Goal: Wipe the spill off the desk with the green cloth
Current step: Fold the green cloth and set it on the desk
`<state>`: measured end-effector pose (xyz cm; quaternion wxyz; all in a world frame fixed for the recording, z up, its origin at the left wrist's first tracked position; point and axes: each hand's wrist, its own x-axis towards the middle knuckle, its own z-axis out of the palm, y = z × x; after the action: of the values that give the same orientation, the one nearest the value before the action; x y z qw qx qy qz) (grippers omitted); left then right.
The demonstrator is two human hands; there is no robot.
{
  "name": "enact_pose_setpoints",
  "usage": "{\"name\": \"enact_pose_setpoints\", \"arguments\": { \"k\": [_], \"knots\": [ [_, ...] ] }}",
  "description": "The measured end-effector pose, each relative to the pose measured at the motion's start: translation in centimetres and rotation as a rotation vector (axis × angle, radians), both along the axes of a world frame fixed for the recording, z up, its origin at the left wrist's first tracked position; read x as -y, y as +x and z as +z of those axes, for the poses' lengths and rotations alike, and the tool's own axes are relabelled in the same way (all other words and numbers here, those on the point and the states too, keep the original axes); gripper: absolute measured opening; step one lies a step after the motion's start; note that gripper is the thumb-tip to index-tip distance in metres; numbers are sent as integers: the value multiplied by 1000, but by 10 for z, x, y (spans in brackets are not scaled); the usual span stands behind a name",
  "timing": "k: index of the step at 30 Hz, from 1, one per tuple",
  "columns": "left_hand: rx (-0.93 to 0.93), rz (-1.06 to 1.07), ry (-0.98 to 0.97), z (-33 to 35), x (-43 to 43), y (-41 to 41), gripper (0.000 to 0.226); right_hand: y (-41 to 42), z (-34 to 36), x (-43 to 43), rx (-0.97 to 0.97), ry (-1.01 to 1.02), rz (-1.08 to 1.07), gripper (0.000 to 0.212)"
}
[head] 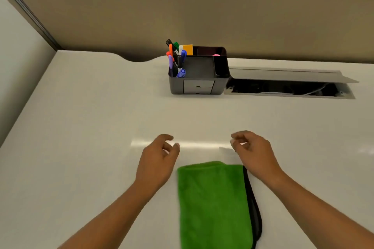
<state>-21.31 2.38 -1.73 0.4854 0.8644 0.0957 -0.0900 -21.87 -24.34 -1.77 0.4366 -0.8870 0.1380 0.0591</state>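
Cloth: green cloth lies folded and flat on the desk at the near edge of view, between the two forearms, its black-trimmed edge on the right side.
Desk: pale desk stretches away to the partition wall; a bright glare streak sits just beyond the cloth, between the hands.
Spill: no clear puddle can be made out; the shine between the hands may be wetness or only reflected light, I cannot tell which.
Progress: judging by the flat, unheld cloth, wiping looks either finished or not yet begun; these pictures do not settle which.
Organizer: black pen holder with coloured markers stands well beyond the hands, beside an open cable hatch.
Left hand: left hand hovers just beside the cloth's far left corner, fingers loosely curled, holding nothing.
Right hand: right hand hangs just past the cloth's far right corner, fingers half bent and empty, not touching the cloth.
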Motion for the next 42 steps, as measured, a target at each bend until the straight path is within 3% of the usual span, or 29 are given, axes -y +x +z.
{"name": "enact_pose_setpoints", "arguments": {
  "k": [2, 6, 10, 14, 19, 23, 25, 28, 32, 36, 39, 42],
  "knots": [
    [-62, -3, 11, -5, -1, -60, 28, -63, -8, -11, -22, -24, 57, 13],
    [-208, -101, 229, -19, 6, -131, 52, -145, -19, -31, -84, -239, 293, 36],
    [-279, -168, 297, -27, 18, -149, 44, -176, -26, -51, -230, -476, 511, 71],
    [-307, -184, 300, -26, 25, -146, 33, -184, -24, -65, -294, -585, 575, 82],
    [-269, -241, 316, -17, 24, -139, 19, -191, -21, -65, -303, -598, 591, 79],
    [-148, -297, 262, 6, 31, -133, 5, -196, -16, -62, -259, -399, 512, 72],
    [-54, -365, 229, 26, 39, -129, 11, -198, -7, -59, -111, -254, 407, 58],
    [99, -542, 214, 62, 49, -117, 14, -195, 11, -46, 237, -258, 243, 36],
    [283, -845, 337, 106, 57, -106, 27, -179, 42, -21, 453, -256, 62, 50],
    [432, -999, 387, 137, 68, -107, 26, -171, 66, 16, 322, -254, -22, 86],
    [458, -1037, 363, 143, 76, -106, 26, -182, 72, 39, 233, -167, 35, 48],
    [355, -1060, 309, 142, 84, -94, 24, -202, 74, 61, 143, -69, -41, 34]
  ]
}}
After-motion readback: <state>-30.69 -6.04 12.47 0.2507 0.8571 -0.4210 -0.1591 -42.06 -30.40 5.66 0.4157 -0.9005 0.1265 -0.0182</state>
